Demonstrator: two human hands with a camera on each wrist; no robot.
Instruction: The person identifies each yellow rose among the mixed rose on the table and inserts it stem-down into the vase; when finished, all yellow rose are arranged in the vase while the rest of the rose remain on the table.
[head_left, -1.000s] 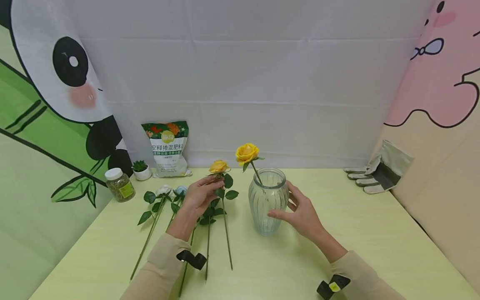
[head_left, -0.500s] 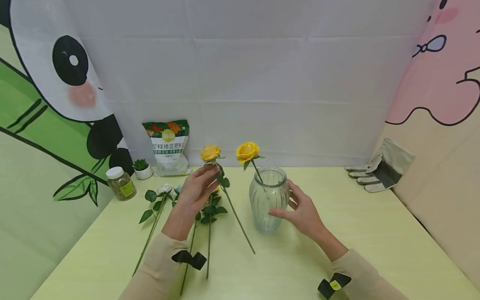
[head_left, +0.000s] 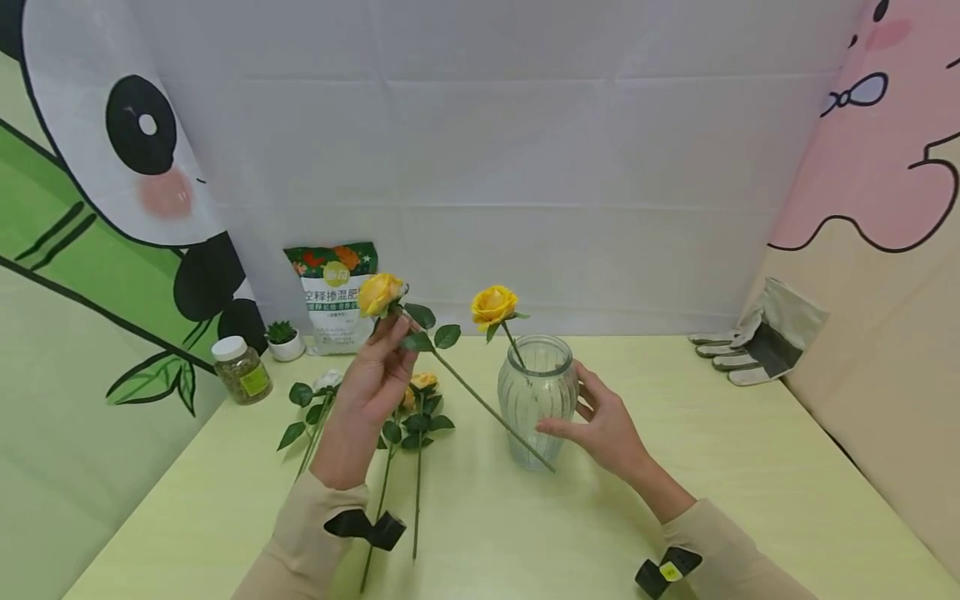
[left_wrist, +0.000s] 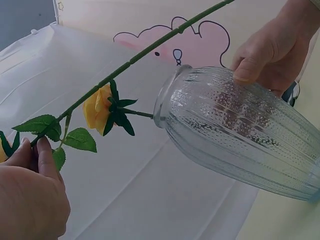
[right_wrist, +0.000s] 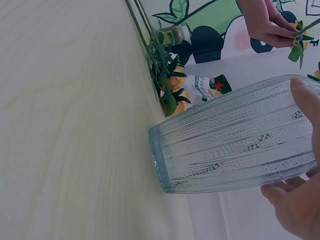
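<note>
A yellow rose [head_left: 380, 294] is pinched by my left hand [head_left: 369, 390] just below its bloom. Its long green stem [left_wrist: 131, 62] slants down to the right, and the lower end overlaps the vase in the head view. The ribbed clear glass vase [head_left: 534, 408] stands upright on the table, with my right hand [head_left: 609, 427] curled round its right side, thumb in front. Another yellow rose [head_left: 494, 307] stands in the vase, its bloom leaning left above the rim.
More roses lie on the table at left, a white one [head_left: 327, 381] and yellow ones [head_left: 423, 381]. Behind them stand a fertilizer bag [head_left: 337, 321], a small potted succulent [head_left: 283, 340] and a lidded jar [head_left: 242, 371]. Gardening gloves [head_left: 765, 342] lie at far right.
My left hand has lifted the yellow rose and moved it up and left, and the stem has swung from near upright to a slant toward the vase. My right hand stays on the vase.
</note>
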